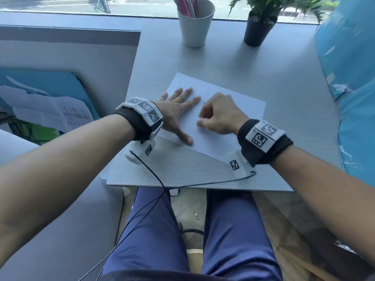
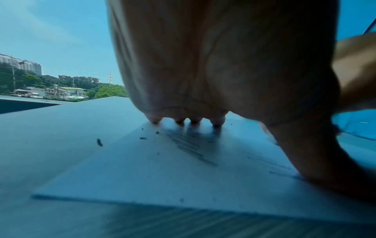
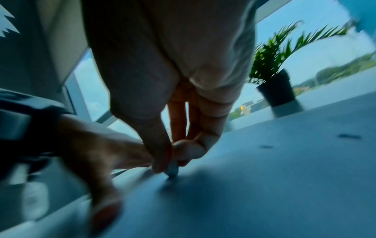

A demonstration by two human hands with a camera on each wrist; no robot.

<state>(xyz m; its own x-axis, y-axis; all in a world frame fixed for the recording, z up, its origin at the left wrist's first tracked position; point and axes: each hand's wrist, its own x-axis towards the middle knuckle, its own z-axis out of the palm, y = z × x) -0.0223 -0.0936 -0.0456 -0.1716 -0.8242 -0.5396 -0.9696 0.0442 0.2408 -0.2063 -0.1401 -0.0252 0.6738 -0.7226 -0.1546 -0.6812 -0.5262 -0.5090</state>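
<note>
A white sheet of paper (image 1: 233, 112) with faint pencil lines lies skewed on the grey table (image 1: 284, 78). My left hand (image 1: 178, 106) rests flat on its left part, fingers straight and spread; the fingertips (image 2: 217, 120) press the paper (image 2: 162, 177). My right hand (image 1: 217, 116) is curled just to the right of it. Thumb and fingers of the right hand (image 3: 162, 80) pinch a small greyish eraser-like piece (image 3: 173, 169), whose tip touches the sheet (image 3: 264, 185). Dark crumbs (image 2: 99, 142) lie scattered on the paper and table.
At the table's far edge by the window stand a white cup of pens (image 1: 195, 25) and a black potted plant (image 1: 257, 27). Blue plastic wrapping (image 1: 349, 47) crowds the right side. Printed papers (image 1: 50, 110) lie on a blue cushion at the left. Black cables (image 1: 154, 175) cross the near table edge.
</note>
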